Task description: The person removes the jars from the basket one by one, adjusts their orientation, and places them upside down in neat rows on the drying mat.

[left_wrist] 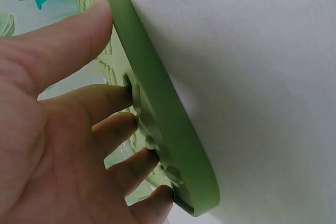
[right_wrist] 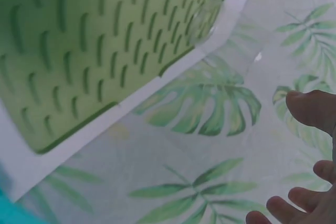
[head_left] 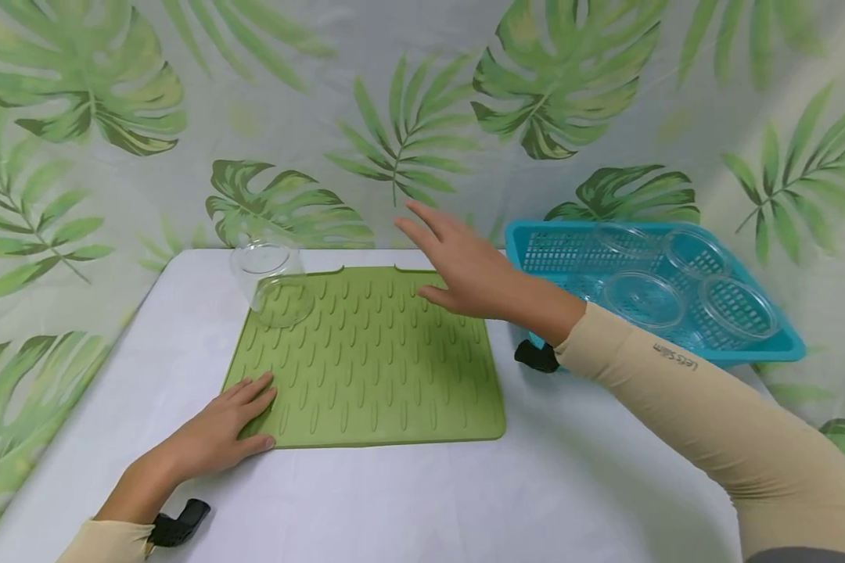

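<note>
A green ridged drying mat (head_left: 373, 360) lies on the white table. My left hand (head_left: 218, 434) rests on its front left corner, and in the left wrist view the thumb and fingertips (left_wrist: 102, 17) touch the mat near its raised rim. On the mat's back left corner stands a clear, see-through cup (head_left: 271, 285), with neither hand on it. Above the mat's back right part, my right hand (head_left: 465, 262) hangs in the air with its fingers spread and holds nothing. The right wrist view shows that hand (right_wrist: 310, 182) apart from the mat and the cup.
To the right stands a turquoise plastic basket (head_left: 767, 356) with several clear cups (head_left: 644, 301) in it. The right forearm passes in front of its near left corner. A leaf-patterned cloth (head_left: 408, 117) hangs behind the white table (head_left: 422, 500).
</note>
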Demonstrator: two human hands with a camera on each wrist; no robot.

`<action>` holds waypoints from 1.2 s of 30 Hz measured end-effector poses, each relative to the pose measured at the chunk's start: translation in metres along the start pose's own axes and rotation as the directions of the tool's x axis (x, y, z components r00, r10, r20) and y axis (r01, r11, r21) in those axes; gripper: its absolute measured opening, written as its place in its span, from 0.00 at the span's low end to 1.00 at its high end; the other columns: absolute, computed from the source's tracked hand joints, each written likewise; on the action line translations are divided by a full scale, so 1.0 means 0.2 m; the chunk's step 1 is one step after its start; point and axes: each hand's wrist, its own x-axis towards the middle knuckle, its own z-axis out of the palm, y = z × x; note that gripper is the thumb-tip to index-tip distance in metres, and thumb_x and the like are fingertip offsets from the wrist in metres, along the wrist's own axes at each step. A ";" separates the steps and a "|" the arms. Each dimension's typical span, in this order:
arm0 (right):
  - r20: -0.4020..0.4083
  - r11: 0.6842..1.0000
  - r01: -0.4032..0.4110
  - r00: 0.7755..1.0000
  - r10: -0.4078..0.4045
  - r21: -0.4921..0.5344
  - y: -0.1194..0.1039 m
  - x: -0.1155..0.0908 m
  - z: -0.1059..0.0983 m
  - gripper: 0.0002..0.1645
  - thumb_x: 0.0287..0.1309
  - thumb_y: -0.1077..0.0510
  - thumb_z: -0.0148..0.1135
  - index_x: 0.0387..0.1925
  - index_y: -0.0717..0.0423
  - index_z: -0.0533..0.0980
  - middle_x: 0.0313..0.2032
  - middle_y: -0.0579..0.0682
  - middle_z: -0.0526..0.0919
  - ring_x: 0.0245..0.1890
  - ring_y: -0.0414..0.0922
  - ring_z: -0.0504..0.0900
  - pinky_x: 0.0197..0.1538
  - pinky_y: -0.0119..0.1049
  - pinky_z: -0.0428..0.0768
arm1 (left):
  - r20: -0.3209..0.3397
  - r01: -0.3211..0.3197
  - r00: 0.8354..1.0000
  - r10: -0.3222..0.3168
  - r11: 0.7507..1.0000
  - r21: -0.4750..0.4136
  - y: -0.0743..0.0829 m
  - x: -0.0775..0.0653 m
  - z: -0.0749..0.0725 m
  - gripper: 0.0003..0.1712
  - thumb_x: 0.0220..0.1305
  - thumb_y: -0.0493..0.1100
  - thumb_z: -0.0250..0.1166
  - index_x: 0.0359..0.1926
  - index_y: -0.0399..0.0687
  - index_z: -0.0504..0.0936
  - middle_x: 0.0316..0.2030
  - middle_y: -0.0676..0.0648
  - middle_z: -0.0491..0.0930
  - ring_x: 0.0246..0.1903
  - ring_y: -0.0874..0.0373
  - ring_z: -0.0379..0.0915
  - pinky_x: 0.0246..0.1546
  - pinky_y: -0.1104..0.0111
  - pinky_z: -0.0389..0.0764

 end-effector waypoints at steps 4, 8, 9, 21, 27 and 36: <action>0.020 1.000 -0.020 1.000 0.020 -0.008 0.04 -0.12 -0.03 0.54 0.58 0.52 0.71 0.77 0.58 0.51 0.78 0.62 0.48 0.76 0.60 0.55 0.73 0.59 0.65 | -0.001 0.013 1.000 -0.013 1.000 -0.005 0.00 0.00 0.00 0.42 0.61 0.52 0.69 0.69 0.33 0.68 0.74 0.33 0.58 0.70 0.25 0.52 0.65 0.34 0.63; 0.037 0.998 -0.068 0.997 0.068 0.002 0.11 -0.26 -0.03 0.54 0.57 0.52 0.72 0.76 0.59 0.51 0.77 0.63 0.49 0.76 0.62 0.55 0.72 0.62 0.64 | 0.000 0.025 1.000 -0.025 1.000 -0.008 -0.01 0.00 0.00 0.43 0.60 0.52 0.70 0.69 0.32 0.68 0.74 0.33 0.58 0.70 0.25 0.52 0.65 0.34 0.63; 0.039 0.997 -0.081 0.996 0.081 0.008 0.12 -0.30 -0.03 0.54 0.57 0.52 0.72 0.76 0.59 0.51 0.77 0.63 0.49 0.75 0.63 0.55 0.72 0.62 0.64 | -0.001 0.024 1.000 -0.024 1.000 -0.005 -0.01 0.00 0.00 0.43 0.59 0.52 0.70 0.69 0.32 0.68 0.74 0.33 0.58 0.70 0.25 0.52 0.65 0.34 0.63; -0.035 0.975 -0.223 0.974 0.224 0.012 0.31 -0.70 -0.10 0.56 0.51 0.58 0.76 0.75 0.61 0.54 0.75 0.64 0.55 0.71 0.67 0.59 0.65 0.68 0.67 | -0.009 0.018 1.000 -0.018 1.000 -0.013 0.00 0.00 0.00 0.42 0.59 0.51 0.71 0.68 0.32 0.69 0.73 0.33 0.59 0.70 0.25 0.53 0.65 0.34 0.64; 0.027 0.931 -0.366 0.930 0.366 -0.005 0.43 -0.86 -0.20 0.58 0.53 0.55 0.75 0.77 0.59 0.51 0.74 0.66 0.57 0.70 0.69 0.60 0.65 0.71 0.65 | -0.008 0.019 1.000 -0.019 1.000 -0.010 0.01 0.00 -0.01 0.42 0.59 0.51 0.70 0.68 0.33 0.69 0.74 0.34 0.59 0.70 0.25 0.53 0.65 0.34 0.63; 0.087 0.900 -0.436 0.897 0.433 0.014 0.62 -0.98 -0.21 0.56 0.54 0.54 0.74 0.76 0.63 0.52 0.71 0.71 0.61 0.68 0.72 0.62 0.63 0.71 0.66 | -0.011 0.023 1.000 -0.023 1.000 -0.007 0.01 0.00 -0.01 0.42 0.59 0.51 0.71 0.68 0.32 0.69 0.73 0.34 0.59 0.70 0.26 0.53 0.65 0.34 0.64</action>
